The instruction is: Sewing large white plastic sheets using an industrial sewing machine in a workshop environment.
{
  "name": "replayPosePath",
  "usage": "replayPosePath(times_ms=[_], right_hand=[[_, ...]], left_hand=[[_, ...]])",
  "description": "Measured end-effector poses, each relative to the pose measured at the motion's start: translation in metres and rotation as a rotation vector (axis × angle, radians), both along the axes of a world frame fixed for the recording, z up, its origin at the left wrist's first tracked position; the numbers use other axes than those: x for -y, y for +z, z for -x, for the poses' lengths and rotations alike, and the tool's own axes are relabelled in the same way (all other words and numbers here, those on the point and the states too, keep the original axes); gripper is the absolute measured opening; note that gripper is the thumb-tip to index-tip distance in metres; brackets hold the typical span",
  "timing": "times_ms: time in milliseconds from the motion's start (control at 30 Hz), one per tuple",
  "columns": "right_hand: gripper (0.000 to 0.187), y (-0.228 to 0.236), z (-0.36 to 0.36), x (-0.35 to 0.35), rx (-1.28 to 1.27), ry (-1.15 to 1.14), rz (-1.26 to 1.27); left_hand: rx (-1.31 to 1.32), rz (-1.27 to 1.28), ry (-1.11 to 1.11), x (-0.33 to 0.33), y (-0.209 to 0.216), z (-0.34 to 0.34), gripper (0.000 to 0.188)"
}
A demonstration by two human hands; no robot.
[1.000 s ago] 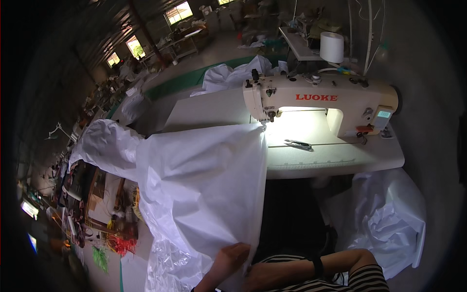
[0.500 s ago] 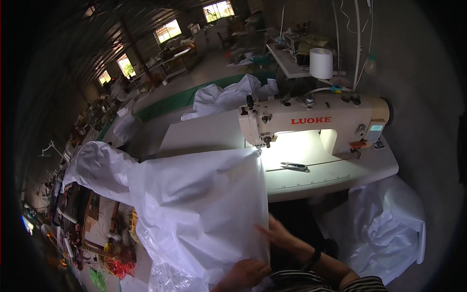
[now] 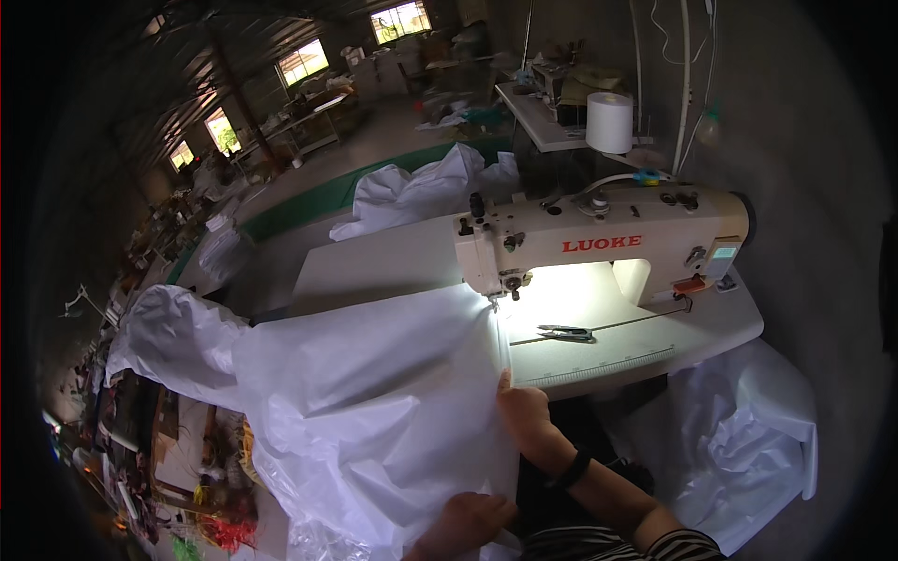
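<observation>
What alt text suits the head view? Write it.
Two bare hands, left hand and right hand, grip the edge of a large white fabric sheet draped over a lit sewing machine table in a dim workshop.

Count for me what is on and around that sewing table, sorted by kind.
Sewing machine: 1
Thread cone: 1
Thread snips: 1
White fabric pieces or heaps: 3, namely the sheet held by the left hand and right hand, the heap behind the table, the heap at lower right
Total: 6
</observation>
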State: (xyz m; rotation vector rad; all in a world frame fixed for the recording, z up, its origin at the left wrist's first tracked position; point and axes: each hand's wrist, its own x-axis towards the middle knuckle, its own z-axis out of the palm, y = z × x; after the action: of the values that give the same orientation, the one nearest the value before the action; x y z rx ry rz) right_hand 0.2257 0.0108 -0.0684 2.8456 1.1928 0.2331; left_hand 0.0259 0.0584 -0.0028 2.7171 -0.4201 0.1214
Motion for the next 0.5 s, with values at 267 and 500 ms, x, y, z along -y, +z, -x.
replayPosePath(times_ms=[267,500], right_hand=[[0.051,0.001,-0.006,0.0,-0.176,-0.027,-0.053],[0.048,-0.005,-0.038,-0.019,-0.161,-0.021,-0.122]], left_hand=[[0.106,-0.078,0.083,-0.031,-0.016,-0.062,0.011],[0.1,-0.179,0.231,-0.045,-0.016,-0.115,0.002]])
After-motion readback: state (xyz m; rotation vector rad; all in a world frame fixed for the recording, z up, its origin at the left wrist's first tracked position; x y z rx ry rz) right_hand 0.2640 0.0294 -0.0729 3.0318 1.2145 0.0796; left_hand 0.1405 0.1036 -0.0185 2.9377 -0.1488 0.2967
